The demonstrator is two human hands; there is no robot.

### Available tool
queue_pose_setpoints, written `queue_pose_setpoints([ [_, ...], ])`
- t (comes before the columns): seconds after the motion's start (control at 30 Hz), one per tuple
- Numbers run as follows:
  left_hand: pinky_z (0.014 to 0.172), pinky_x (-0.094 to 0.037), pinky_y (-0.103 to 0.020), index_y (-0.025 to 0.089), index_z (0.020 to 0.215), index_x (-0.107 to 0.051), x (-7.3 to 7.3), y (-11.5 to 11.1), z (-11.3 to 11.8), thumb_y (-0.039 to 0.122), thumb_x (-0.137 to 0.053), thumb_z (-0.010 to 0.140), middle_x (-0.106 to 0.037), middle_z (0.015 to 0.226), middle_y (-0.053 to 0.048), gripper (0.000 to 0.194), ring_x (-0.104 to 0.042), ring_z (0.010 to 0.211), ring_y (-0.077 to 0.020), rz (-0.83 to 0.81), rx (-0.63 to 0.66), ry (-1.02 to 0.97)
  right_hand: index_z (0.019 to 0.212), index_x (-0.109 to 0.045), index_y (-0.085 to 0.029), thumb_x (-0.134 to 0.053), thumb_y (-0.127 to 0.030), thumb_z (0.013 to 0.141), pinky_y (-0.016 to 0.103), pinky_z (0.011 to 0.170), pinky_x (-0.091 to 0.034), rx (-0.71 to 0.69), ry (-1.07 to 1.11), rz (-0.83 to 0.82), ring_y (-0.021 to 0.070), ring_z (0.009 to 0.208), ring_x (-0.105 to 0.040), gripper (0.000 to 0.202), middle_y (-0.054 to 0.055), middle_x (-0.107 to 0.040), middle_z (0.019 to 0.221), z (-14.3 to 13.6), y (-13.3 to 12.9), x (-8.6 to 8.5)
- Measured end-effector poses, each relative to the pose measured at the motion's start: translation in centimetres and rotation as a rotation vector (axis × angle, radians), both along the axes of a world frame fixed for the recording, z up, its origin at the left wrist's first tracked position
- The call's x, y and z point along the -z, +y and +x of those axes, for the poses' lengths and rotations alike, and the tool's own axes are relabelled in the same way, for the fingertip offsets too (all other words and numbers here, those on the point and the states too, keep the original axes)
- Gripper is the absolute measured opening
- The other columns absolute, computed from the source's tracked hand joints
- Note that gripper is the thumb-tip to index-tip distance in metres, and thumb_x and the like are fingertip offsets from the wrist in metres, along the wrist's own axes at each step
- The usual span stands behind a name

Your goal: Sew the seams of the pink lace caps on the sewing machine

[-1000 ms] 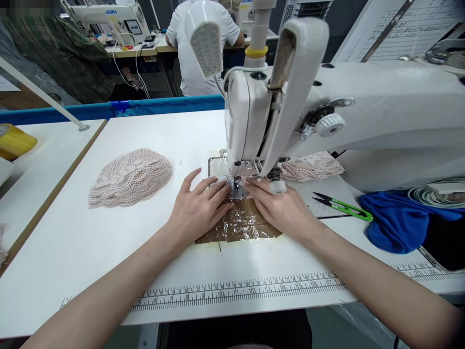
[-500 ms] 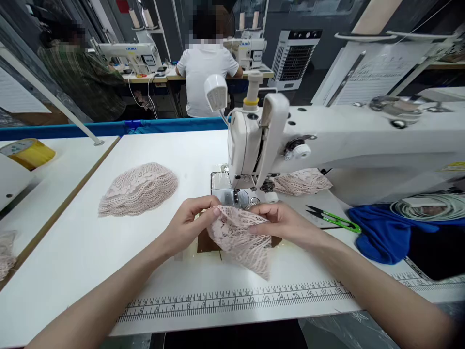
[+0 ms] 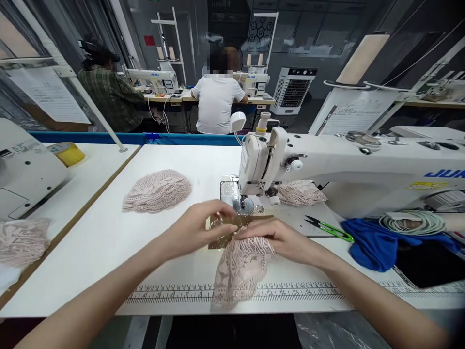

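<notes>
A pale pink lace piece (image 3: 241, 274) hangs from my right hand (image 3: 286, 237), whose fingers are closed on its upper edge. Its lower end droops over the printed ruler (image 3: 174, 293) by the table's front edge. My left hand (image 3: 198, 225) is just left of the lace, thumb and fingers apart, with nothing seen between them. Beneath both hands lies a brown plate (image 3: 218, 240), partly covered. Just behind stands the white sewing machine (image 3: 250, 160), its needle area a little beyond my fingertips.
Stacked lace pieces (image 3: 158, 191) lie on the left, and more lace (image 3: 301, 193) sits behind the needle. Green-handled thread snips (image 3: 332, 230), a blue cloth (image 3: 370, 245) and a phone (image 3: 430, 264) are on the right. Two people work at machines beyond the blue edge (image 3: 199, 139).
The lace has come toward me and turned downward, over the ruler. My left hand has let go of it and opened; my right still grips it. The view has tilted up.
</notes>
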State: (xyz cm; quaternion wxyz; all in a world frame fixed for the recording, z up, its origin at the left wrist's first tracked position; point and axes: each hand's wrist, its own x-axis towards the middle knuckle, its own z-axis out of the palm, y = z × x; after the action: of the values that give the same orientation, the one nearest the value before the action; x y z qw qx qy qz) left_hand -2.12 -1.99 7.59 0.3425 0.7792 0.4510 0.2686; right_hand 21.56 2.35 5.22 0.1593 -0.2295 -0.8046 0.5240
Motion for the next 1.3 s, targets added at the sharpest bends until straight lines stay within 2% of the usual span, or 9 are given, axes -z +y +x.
queue_pose_setpoints([
  [0.13, 0.085, -0.05, -0.033, 0.033, 0.137, -0.046, 0.8, 1.5, -1.6, 0.043, -0.075, 0.073, -0.052, 0.138, -0.007, 0.072, -0.056, 0.116, -0.0255, -0.351, 0.285, -0.056, 0.12, -0.067, -0.03, -0.046, -0.035, 0.097, 0.039, 0.1, -0.046, -0.097, 0.125, -0.051, 0.0226, 0.116, -0.06, 0.031, 0.004, -0.067, 0.121, -0.7, -0.8, -1.4],
  [0.27, 0.075, -0.05, -0.03, 0.024, 0.1, -0.067, 1.6, 0.8, -2.6, 0.04, -0.079, 0.068, -0.066, 0.099, -0.003, 0.038, -0.062, 0.092, -0.0213, -0.485, 0.312, -0.182, 0.12, -0.066, -0.032, -0.047, -0.04, 0.095, 0.045, 0.103, -0.045, -0.064, 0.049, -0.101, 0.0275, 0.123, -0.054, 0.032, 0.004, -0.063, 0.127, -1.5, -1.0, -1.9],
  [0.43, 0.068, -0.05, -0.027, 0.018, 0.078, -0.064, 2.6, -2.0, -7.0, 0.036, -0.076, 0.072, -0.06, 0.075, 0.0, 0.023, -0.059, 0.07, -0.0131, -0.604, 0.041, -0.369, 0.133, -0.054, -0.037, -0.054, -0.036, 0.093, 0.052, 0.108, -0.039, 0.083, -0.073, 0.203, 0.0279, 0.131, -0.047, 0.04, 0.002, -0.055, 0.138, -4.9, -1.2, -0.6],
  [0.6, 0.05, -0.044, -0.022, 0.018, 0.078, -0.06, 1.5, -1.4, -13.3, 0.051, -0.066, 0.079, -0.056, 0.068, 0.001, 0.033, -0.051, 0.054, -0.0087, -0.323, -0.48, -0.456, 0.138, -0.048, -0.036, -0.04, -0.019, 0.094, 0.047, 0.108, -0.041, 0.151, 0.135, 0.203, 0.0205, 0.131, -0.046, 0.048, -0.001, -0.051, 0.141, -12.6, 2.1, -1.0],
  [0.73, 0.047, -0.037, -0.018, 0.019, 0.08, -0.054, 0.5, 3.4, -17.6, 0.053, -0.069, 0.073, -0.052, 0.066, 0.005, 0.037, -0.047, 0.052, -0.0067, -0.131, -0.662, -0.429, 0.125, -0.061, -0.023, -0.039, -0.004, 0.083, 0.038, 0.112, -0.034, 0.199, 0.164, 0.226, 0.0169, 0.13, -0.047, 0.051, 0.001, -0.056, 0.136, -20.1, 8.0, -2.1],
  [0.87, 0.048, -0.033, -0.021, 0.017, 0.079, -0.055, 2.2, 7.1, -20.3, 0.054, -0.068, 0.07, -0.052, 0.063, 0.004, 0.04, -0.047, 0.052, -0.0092, -0.049, -0.761, -0.283, 0.11, -0.07, -0.016, -0.044, 0.0, 0.078, 0.034, 0.105, -0.04, 0.223, 0.015, 0.215, 0.0193, 0.121, -0.055, 0.045, 0.006, -0.065, 0.125, -24.8, 13.3, -1.1],
  [1.07, 0.054, -0.031, -0.024, 0.018, 0.075, -0.058, 5.7, 8.2, -21.6, 0.05, -0.059, 0.077, -0.051, 0.059, 0.004, 0.032, -0.046, 0.057, -0.0122, 0.069, -0.858, -0.012, 0.107, -0.071, -0.017, -0.052, -0.007, 0.079, 0.034, 0.102, -0.042, 0.326, -0.048, 0.268, 0.0208, 0.114, -0.059, 0.035, 0.006, -0.068, 0.117, -26.1, 16.2, 2.2],
  [1.2, 0.061, -0.033, -0.027, 0.02, 0.078, -0.063, 6.0, 7.9, -21.4, 0.041, -0.057, 0.08, -0.055, 0.063, 0.0, 0.021, -0.053, 0.069, -0.0181, 0.11, -0.917, 0.196, 0.102, -0.072, -0.018, -0.057, -0.013, 0.08, 0.038, 0.098, -0.045, 0.395, -0.075, 0.317, 0.0229, 0.107, -0.061, 0.027, 0.006, -0.069, 0.111, -25.5, 16.2, 3.7],
  [1.3, 0.074, -0.039, -0.032, 0.022, 0.098, -0.065, 5.5, 7.3, -20.4, 0.038, -0.053, 0.084, -0.063, 0.083, -0.005, 0.024, -0.058, 0.09, -0.0257, 0.182, -0.935, 0.303, 0.103, -0.07, -0.017, -0.053, -0.012, 0.081, 0.043, 0.095, -0.046, 0.482, -0.08, 0.365, 0.025, 0.105, -0.061, 0.028, 0.009, -0.065, 0.116, -24.5, 15.4, 4.2],
])
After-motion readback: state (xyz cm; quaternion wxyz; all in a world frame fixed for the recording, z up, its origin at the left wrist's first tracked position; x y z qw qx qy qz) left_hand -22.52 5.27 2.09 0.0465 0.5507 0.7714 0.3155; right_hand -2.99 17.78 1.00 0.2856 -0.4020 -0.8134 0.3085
